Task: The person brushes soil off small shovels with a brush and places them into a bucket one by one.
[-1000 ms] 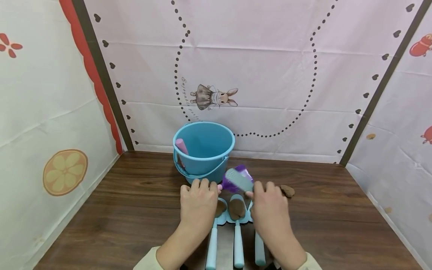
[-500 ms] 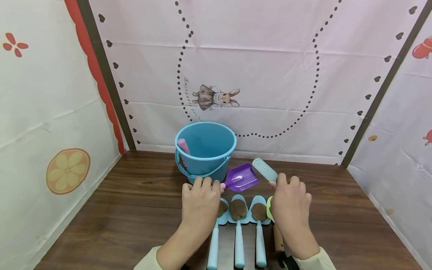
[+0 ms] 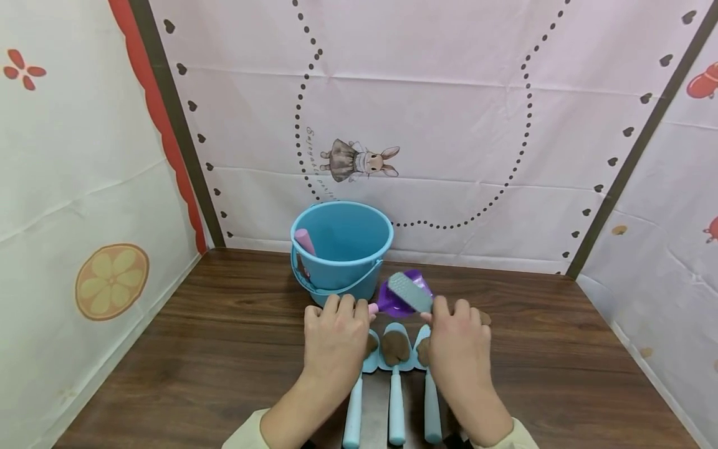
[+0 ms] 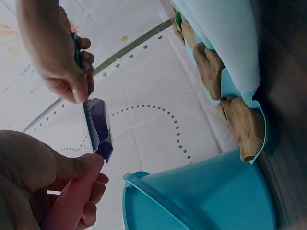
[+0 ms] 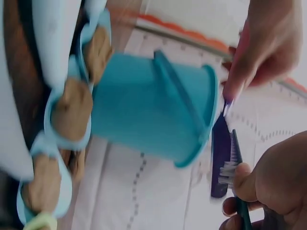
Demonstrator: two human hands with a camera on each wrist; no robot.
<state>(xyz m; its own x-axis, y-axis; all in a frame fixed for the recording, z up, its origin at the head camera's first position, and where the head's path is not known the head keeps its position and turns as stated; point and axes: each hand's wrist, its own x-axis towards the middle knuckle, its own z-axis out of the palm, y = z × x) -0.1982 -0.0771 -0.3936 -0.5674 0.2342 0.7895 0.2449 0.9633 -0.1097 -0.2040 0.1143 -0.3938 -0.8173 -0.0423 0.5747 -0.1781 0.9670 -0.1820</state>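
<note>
My left hand grips the pink handle of a purple toy shovel, raised in front of the bucket. My right hand holds a small brush by its dark teal handle. The brush head overlaps the shovel blade in the head view. From the right wrist, its pale bristles show right at the blade. Below the hands lie three light-blue toy shovels, the middle one bearing a brown clay-like lump. My right hand partly hides the lump on the rightmost.
A blue bucket stands behind the hands, with a pink handle sticking up inside it. Another brown lump lies beyond my right hand. A light-green tool edge shows low in the right wrist view. Printed cloth walls enclose the wooden table.
The brush swung right, off the purple shovel, by half a second ago, then came back left over its blade. My left hand keeps hold of the shovel, almost in place.
</note>
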